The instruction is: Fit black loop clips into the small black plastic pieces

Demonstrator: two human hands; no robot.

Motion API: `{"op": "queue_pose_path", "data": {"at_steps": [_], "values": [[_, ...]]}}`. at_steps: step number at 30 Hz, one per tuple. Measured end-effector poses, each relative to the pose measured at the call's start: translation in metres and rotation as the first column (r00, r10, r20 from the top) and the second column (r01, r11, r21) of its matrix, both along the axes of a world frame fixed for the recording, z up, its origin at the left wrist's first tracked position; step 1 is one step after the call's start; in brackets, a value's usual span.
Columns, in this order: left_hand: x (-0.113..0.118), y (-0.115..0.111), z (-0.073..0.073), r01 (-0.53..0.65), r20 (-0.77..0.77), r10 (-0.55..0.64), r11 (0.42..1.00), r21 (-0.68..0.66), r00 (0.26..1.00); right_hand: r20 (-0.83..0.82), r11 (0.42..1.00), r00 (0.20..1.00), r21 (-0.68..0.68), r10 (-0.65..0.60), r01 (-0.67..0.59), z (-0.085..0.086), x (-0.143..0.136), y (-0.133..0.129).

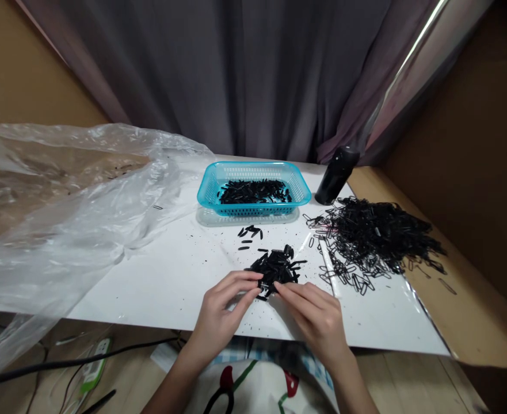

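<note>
A pile of small black strip-like pieces (277, 265) lies on the white table near its front edge. My left hand (229, 302) is at the pile's lower left, thumb and fingertips brought close together around something too small to make out. From the right, my right hand (316, 310) touches the pile's lower edge with its fingers pressed together; what they hold is hidden. Several loose black pieces (250, 232) lie just behind the pile. Farther back, a blue plastic basket (254, 209) holds many similar black pieces.
A large tangled heap of thin black loops (378, 236) spreads at the right. Behind it a black cylinder (336, 175) leans. Clear plastic sheeting (145, 213) covers the left side. A green and white power strip (96, 365) and cables are below the table. Curtains hang behind.
</note>
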State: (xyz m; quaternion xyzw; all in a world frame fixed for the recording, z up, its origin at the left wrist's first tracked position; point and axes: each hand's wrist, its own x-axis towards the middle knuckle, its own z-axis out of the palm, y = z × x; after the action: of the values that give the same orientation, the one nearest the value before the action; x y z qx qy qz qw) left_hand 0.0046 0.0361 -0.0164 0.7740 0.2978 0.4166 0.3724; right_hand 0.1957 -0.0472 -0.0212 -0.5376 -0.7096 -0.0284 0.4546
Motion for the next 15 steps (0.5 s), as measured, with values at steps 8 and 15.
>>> {"op": "queue_pose_path", "data": {"at_steps": [8,15], "values": [[0.0001,0.0006,0.0002,0.026,0.006,-0.026,1.0,-0.008,1.0,0.017,0.999,1.0,0.037,-0.004,0.003,0.0013,-0.002,-0.0023],[-0.0031,-0.0003,0.0003,0.063,0.049,-0.06,0.996,-0.063,0.997,-0.075,0.996,0.996,0.061,-0.053,0.058,-0.0025,-0.0081,-0.0008]]}}
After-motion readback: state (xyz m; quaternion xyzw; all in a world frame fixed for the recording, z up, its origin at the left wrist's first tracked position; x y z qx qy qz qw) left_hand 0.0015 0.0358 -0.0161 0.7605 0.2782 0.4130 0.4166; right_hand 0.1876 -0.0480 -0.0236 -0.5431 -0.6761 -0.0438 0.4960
